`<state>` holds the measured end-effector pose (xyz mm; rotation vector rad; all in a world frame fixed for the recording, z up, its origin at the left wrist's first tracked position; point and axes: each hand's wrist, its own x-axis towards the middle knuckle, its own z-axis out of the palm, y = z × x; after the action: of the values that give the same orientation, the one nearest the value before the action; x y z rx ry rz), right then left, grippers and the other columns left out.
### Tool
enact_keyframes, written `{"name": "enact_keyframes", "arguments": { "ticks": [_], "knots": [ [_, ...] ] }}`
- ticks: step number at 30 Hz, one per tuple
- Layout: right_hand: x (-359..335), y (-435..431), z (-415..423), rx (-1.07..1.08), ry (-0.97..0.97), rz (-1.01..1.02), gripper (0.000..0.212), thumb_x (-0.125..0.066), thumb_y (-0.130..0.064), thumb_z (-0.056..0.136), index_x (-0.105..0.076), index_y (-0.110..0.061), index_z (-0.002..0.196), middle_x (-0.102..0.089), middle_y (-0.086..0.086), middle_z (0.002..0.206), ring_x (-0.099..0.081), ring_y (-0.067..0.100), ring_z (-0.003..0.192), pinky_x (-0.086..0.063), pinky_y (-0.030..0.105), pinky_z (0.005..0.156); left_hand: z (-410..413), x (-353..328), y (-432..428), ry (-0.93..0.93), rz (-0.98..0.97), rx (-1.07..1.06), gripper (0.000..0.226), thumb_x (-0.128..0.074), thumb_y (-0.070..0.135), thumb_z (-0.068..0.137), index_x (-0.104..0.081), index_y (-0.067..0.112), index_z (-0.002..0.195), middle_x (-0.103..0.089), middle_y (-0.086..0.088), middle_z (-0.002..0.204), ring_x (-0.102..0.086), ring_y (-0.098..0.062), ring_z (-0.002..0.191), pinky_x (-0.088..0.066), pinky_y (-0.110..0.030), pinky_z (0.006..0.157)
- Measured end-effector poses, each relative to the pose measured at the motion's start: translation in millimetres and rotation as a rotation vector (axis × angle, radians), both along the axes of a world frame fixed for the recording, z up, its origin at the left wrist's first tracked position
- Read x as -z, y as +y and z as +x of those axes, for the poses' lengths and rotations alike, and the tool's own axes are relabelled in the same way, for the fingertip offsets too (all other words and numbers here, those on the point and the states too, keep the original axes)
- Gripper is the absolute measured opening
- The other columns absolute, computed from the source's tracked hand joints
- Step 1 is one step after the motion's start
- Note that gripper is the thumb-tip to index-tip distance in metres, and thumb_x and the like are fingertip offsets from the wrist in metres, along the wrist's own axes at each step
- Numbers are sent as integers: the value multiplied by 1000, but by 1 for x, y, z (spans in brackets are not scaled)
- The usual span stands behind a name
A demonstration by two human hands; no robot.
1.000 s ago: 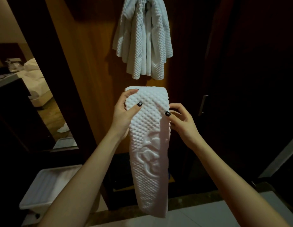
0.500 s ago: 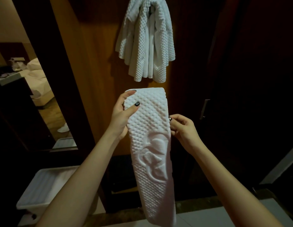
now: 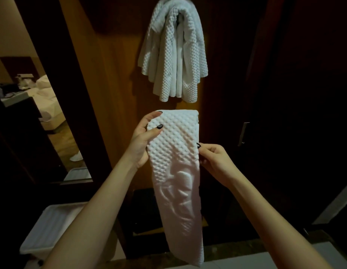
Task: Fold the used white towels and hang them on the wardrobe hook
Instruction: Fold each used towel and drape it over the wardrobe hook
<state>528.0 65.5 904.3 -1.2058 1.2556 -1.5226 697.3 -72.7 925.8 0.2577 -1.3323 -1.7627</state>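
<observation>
A white waffle-textured towel (image 3: 176, 167), folded into a long narrow strip with an embossed emblem, hangs down in front of me. My left hand (image 3: 143, 138) grips its upper left edge, thumb across the front. My right hand (image 3: 213, 160) pinches the strip's right edge a little lower. Above, another white waffle towel (image 3: 174, 53) hangs bunched from the top of the wooden wardrobe panel (image 3: 110, 94); the hook itself is hidden under it.
A dark wardrobe door with a metal handle (image 3: 243, 133) stands to the right. At lower left sits a white plastic bin (image 3: 52, 230). A mirror or opening on the left shows a bed (image 3: 46, 98). Pale floor tiles (image 3: 246, 259) lie below.
My right hand slid down the towel's right edge and now pinches it lower. The view shifted, so the hanging towel appears lower and closer. My left hand keeps its grip.
</observation>
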Motion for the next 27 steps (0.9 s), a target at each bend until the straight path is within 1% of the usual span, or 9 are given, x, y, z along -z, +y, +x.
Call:
{"name": "enact_keyframes", "arguments": {
  "ticks": [2,4,10,12,14,19,21,25,27],
  "knots": [
    [-2,-2,1,34,-43,-21,32,-56,-5,93,-59,23,79,-51,32,75,-40,30,84,-27,42,74,-1,2,-2,-34,3,-11,36,-53,-4,90,-65,23,111,-70,-1,106,-69,-18,97,-57,-28,71],
    [-3,-3,4,88,-43,-55,35,-58,-6,92,-54,28,84,-52,46,83,-46,34,87,-34,45,78,-1,4,-4,-59,4,-30,35,-55,-3,89,-65,23,111,-69,-2,107,-69,-18,96,-57,-28,71],
    [1,-10,5,314,-48,-136,16,-67,-7,89,-69,7,83,-67,26,81,-64,34,76,-54,40,70,0,8,-11,-189,-66,-33,33,-66,12,79,-67,31,105,-62,-3,116,-67,-15,99,-55,-27,74],
    [2,-9,4,353,-35,-167,6,-66,0,87,-67,-6,86,-61,14,65,-56,25,60,-47,28,57,-2,12,-10,-198,-56,-50,32,-67,12,77,-68,31,102,-60,-5,118,-65,-18,103,-54,-28,76],
    [3,-8,4,365,16,-220,22,-60,8,87,-61,-14,89,-49,3,59,-43,15,54,-38,23,53,-5,16,-9,-165,-22,-93,31,-68,10,76,-69,29,100,-65,-2,112,-65,-18,103,-55,-29,76],
    [7,0,6,330,2,-210,23,-52,3,92,-71,-9,92,-71,14,91,-65,30,84,-51,40,78,-10,16,-6,-59,101,-73,31,-57,-3,88,-67,23,101,-73,1,98,-70,-15,91,-57,-27,67],
    [10,1,3,274,-20,-179,15,-59,-7,93,-72,-10,100,-74,11,99,-69,29,98,-55,40,88,-12,13,-4,-46,125,-68,32,-54,-4,90,-66,22,104,-73,-1,99,-70,-15,92,-57,-28,67],
    [7,-3,2,298,43,-201,14,-74,-8,83,-73,-12,96,-76,4,96,-71,18,95,-55,27,79,-17,4,-1,-98,60,-71,30,-53,4,94,-60,22,117,-67,-7,112,-69,-16,96,-56,-28,71],
    [0,-11,1,333,19,-215,11,-74,-7,82,-75,-13,92,-76,4,92,-72,19,91,-56,26,75,-17,-1,-4,-137,-23,-69,34,-52,14,97,-55,33,125,-61,-9,122,-67,-17,103,-56,-30,77]
  ]
}}
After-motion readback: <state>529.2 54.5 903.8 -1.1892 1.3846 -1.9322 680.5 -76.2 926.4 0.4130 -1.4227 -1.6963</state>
